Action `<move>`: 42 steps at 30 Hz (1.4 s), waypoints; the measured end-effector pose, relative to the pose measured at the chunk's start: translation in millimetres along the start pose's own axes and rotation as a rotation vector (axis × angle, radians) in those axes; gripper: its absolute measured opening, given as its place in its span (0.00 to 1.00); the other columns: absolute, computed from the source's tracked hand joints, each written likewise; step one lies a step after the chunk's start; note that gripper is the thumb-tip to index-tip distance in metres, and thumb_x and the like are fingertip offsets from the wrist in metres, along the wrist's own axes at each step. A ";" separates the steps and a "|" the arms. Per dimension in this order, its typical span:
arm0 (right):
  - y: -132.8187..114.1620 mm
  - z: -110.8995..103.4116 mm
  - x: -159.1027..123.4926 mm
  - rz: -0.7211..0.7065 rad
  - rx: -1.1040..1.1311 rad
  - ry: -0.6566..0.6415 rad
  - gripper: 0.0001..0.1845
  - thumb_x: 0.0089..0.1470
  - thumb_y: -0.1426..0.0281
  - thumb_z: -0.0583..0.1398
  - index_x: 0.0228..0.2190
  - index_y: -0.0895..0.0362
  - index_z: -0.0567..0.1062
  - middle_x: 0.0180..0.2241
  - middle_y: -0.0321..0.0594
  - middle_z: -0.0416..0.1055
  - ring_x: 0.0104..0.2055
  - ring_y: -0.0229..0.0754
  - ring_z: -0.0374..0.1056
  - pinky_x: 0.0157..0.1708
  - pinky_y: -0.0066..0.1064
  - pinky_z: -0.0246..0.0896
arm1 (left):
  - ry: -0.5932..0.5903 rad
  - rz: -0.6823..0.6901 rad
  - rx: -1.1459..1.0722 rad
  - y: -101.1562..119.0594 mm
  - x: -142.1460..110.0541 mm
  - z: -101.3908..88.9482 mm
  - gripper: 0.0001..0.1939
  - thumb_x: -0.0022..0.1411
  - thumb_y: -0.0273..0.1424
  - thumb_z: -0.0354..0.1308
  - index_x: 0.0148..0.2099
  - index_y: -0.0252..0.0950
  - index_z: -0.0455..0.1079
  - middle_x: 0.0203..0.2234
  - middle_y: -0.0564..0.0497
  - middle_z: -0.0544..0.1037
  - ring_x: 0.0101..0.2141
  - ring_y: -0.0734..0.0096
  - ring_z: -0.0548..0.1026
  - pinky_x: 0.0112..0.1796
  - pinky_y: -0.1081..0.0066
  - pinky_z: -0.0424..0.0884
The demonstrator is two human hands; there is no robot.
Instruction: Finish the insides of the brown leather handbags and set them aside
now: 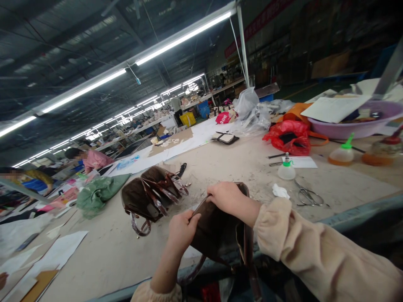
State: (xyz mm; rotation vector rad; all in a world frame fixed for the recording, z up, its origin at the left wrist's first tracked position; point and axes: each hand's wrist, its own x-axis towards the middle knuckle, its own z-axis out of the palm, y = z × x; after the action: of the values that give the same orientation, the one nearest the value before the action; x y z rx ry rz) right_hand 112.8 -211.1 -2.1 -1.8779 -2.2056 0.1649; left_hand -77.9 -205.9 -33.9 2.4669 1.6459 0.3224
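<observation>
A dark brown handbag (217, 235) is tilted open at the table's near edge, its lining showing and its straps hanging down. My left hand (184, 228) pinches the bag's rim between thumb and fingers. Farther along the same rim, my right hand (227, 198) grips the edge, with the fingertips partly hidden. Just beyond my left hand lie more brown handbags (138, 197), open at the top, with wrapped handles.
Right of the bag are scissors (308, 196), a crumpled white tissue (280, 191) and a green-capped bottle (286, 171). Behind them sit a red plastic bag (291, 138) and a purple basin (346, 128). Green cloth (100, 195) lies left; a person in pink (94, 160) works beyond.
</observation>
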 end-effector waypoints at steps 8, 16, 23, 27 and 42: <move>-1.1 -3.8 4.5 0.003 -0.007 -0.025 0.13 0.51 0.63 0.54 0.31 0.55 0.75 0.30 0.44 0.74 0.35 0.44 0.69 0.33 0.29 0.62 | -0.165 0.098 0.183 11.6 24.7 -21.9 0.17 0.54 0.44 0.51 0.24 0.36 0.67 0.17 0.53 0.69 0.22 0.72 0.68 0.23 0.75 0.51; 5.6 0.0 6.5 0.014 0.001 0.021 0.11 0.51 0.66 0.54 0.29 0.56 0.75 0.28 0.45 0.74 0.34 0.44 0.70 0.32 0.30 0.62 | -0.112 0.178 0.179 33.7 49.5 -11.2 0.13 0.59 0.35 0.48 0.29 0.35 0.70 0.23 0.48 0.75 0.28 0.67 0.72 0.27 0.74 0.57; 11.7 5.5 2.8 -0.039 -0.030 0.061 0.09 0.51 0.66 0.54 0.30 0.55 0.73 0.29 0.42 0.74 0.34 0.46 0.70 0.31 0.33 0.62 | -0.197 0.286 -0.040 32.6 45.8 -10.5 0.15 0.57 0.29 0.49 0.46 0.39 0.68 0.32 0.48 0.77 0.34 0.66 0.73 0.35 0.72 0.63; 12.3 2.6 -3.3 -0.064 -0.032 0.079 0.15 0.52 0.64 0.55 0.42 0.55 0.66 0.31 0.43 0.74 0.35 0.46 0.70 0.31 0.32 0.62 | -0.194 0.227 -0.047 34.5 47.3 -9.6 0.13 0.56 0.28 0.48 0.42 0.37 0.70 0.30 0.46 0.77 0.34 0.64 0.73 0.35 0.71 0.63; 14.2 6.4 -6.8 -0.122 -0.008 0.096 0.09 0.53 0.71 0.52 0.28 0.58 0.72 0.29 0.43 0.73 0.33 0.43 0.69 0.33 0.30 0.61 | -0.186 0.256 0.028 27.7 52.2 -6.6 0.11 0.59 0.31 0.46 0.36 0.35 0.69 0.26 0.46 0.76 0.30 0.66 0.73 0.30 0.73 0.60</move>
State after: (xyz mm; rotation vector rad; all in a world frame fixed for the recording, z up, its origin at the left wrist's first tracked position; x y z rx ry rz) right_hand 125.7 -214.9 -12.4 -1.7115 -2.2505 0.0429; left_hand -35.6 -168.2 -16.0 2.6403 1.2744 0.0957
